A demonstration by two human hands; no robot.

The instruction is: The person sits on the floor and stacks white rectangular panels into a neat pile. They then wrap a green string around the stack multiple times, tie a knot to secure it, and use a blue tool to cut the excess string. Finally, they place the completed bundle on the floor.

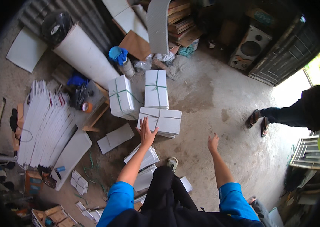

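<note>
My left hand [146, 132] has its fingers spread at the near left corner of a tied bundle of flat white pieces [169, 120]. Whether the fingertips touch the bundle I cannot tell. Dark string runs across its top. Behind it stand two more white bundles, one upright in the middle [156, 87] and one to the left [120, 94], both bound with green string. My right hand [213, 142] hovers over the floor to the right of the bundles, its fingers loosely bent and apart, with nothing visible in it.
Fanned white sheets [44, 128] lie at left beside a roll of orange tape [87, 107] on a low wooden-legged bench [95, 113]. Loose white stacks [145, 157] lie near my feet. Another person in sandals [264, 126] stands at right. A large speaker [250, 47] stands behind.
</note>
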